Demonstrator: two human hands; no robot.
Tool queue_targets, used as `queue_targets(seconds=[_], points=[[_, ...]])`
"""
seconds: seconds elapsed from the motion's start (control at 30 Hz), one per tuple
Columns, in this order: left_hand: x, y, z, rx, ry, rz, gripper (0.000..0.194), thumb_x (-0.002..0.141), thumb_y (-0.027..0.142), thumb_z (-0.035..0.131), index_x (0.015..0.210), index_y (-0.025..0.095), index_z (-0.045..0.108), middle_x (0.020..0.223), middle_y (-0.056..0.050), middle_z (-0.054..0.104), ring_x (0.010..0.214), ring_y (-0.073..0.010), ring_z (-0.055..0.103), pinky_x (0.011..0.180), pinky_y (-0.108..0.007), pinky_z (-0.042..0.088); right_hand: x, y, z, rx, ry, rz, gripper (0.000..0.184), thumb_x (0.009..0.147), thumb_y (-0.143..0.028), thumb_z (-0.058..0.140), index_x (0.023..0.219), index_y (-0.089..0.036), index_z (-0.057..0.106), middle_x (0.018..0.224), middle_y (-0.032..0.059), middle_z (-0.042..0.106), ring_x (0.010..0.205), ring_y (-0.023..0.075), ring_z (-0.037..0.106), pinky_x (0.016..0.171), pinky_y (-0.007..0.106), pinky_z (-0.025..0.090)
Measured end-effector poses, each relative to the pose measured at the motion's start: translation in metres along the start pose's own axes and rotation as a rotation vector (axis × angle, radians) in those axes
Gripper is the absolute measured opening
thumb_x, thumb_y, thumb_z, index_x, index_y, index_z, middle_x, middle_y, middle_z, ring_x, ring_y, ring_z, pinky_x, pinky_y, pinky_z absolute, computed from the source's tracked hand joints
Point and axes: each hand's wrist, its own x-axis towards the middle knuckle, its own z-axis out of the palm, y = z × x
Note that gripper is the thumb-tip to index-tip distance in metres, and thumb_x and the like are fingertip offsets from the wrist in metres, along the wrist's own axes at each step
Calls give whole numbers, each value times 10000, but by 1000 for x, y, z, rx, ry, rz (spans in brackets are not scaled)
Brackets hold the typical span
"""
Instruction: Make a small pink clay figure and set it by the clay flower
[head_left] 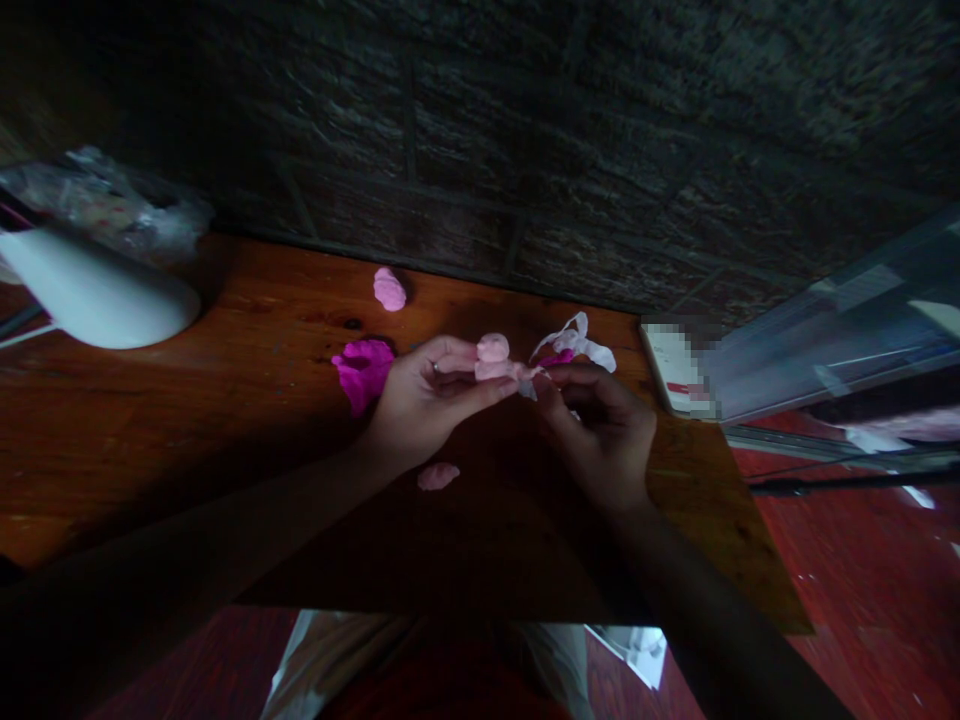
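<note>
A light pink rounded piece (492, 360) with a narrow twisted end is held above the table; whether it is crepe paper or soft clay I cannot tell. My left hand (416, 395), a ring on one finger, grips its rounded part between thumb and fingers. At the narrow end my right hand (600, 430) is pinched closed on the twisted tip. Behind the right fingers lie white crumpled strips (596, 352) and a bit of magenta material (559, 357). A ruffled magenta piece (361, 375) rests beside my left hand. Pink lumps lie on the table, one farther back (389, 289) and one nearer (438, 476).
The wooden table (247, 350) meets a dark stone wall (465, 140). A white tapered object (105, 285) and a clear plastic bag (127, 205) are at left. At right stand a phone-like white slab (679, 370) and a glass panel (825, 310) by the table's edge.
</note>
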Motion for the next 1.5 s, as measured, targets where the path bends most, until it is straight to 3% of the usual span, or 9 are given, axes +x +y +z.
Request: queue_targets(seconds=[0.17,0.53,0.77,1.0,1.13,1.33,1.5], points=[[1,0,-1,-14,8,-39,315,711,289,927,847,191,660,985,-60,840,1000,-241,797,987,-408,626,0,3,-3,-17,-24,-89,101,933,-279,724,1019,-239,760,711,-18,732,540,111,635,509,250,501],[2,1,-2,-55,18,-100,353,680,327,946,831,171,667,956,-69,836,939,-229,800,893,-355,629,10,3,-12,-147,-78,-306,114,882,-159,781,968,-230,761,718,-40,732,525,85,596,513,221,490],[1,-1,-1,-52,0,-49,377,657,310,959,823,174,649,943,-62,838,954,-238,805,935,-380,636,12,5,-20,-157,-123,-278,135,881,-179,805,1000,-240,785,705,-38,758,533,104,656,516,231,516],[1,-4,-2,-6,-17,-41,392,675,338,946,852,178,634,973,-79,838,983,-247,805,949,-381,636,14,2,-24,-166,-132,-350,161,860,-149,828,968,-263,791,869,-25,836,668,117,741,619,225,588],[1,-4,-3,-2,-30,-40,402,675,355,944,844,178,626,970,-82,838,978,-250,806,938,-379,637,13,1,-23,-133,-146,-308,161,857,-148,831,961,-266,798,870,-27,839,643,109,737,602,224,580],[1,-2,-3,-8,-23,-31,377,681,315,943,858,174,642,979,-76,839,972,-240,805,939,-382,637,9,3,-19,60,-126,-88,188,824,-179,861,986,-261,811,698,-52,790,441,67,639,462,190,517],[2,0,-2,-42,-23,-18,355,684,278,939,817,182,624,943,-66,841,951,-236,810,925,-378,647,9,2,-16,183,-116,14,186,819,-168,848,972,-272,824,755,-36,821,452,74,657,427,174,526]])
